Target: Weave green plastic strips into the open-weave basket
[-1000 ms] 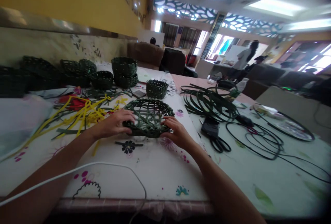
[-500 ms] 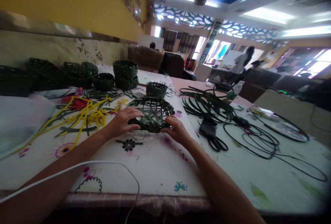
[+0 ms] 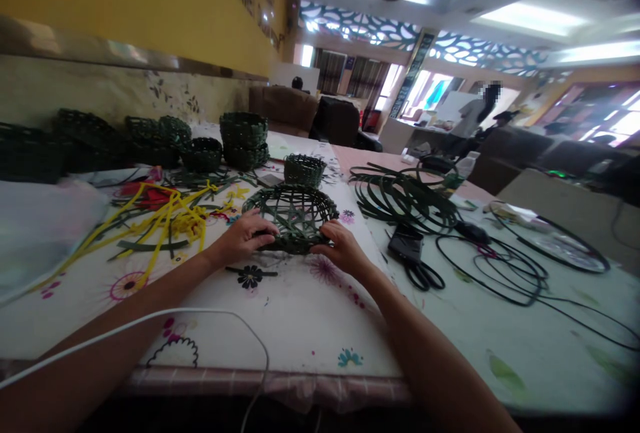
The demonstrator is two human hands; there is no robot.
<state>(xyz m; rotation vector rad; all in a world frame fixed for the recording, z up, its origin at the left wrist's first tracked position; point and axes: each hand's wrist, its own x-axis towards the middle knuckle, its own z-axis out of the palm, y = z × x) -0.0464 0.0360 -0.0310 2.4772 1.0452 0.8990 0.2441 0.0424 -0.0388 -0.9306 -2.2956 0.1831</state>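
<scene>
A shallow dark green woven basket (image 3: pixel 295 210) rests on the flowered tablecloth in front of me, its open weave facing up. My left hand (image 3: pixel 245 234) grips the basket's near left rim, thumb toward me and fingers over the edge. On the near right rim, my right hand (image 3: pixel 340 243) is closed with the thumb below and the fingers curled over. Just behind stands a small round green basket (image 3: pixel 304 170). Parts of the rim are covered by my fingers.
Several finished-looking green baskets (image 3: pixel 244 140) line the back left. Yellow strips (image 3: pixel 167 216) lie left, beside a plastic bag (image 3: pixel 45 233). To the right are coiled green strips (image 3: pixel 400 196), scissors (image 3: pixel 423 274) and a black cable (image 3: pixel 515 280). A white cord (image 3: pixel 200 310) crosses in front.
My left hand's fingers, which were stretched along the rim, are now curled in around it. The right hand keeps its place on the basket. The view has shifted slightly.
</scene>
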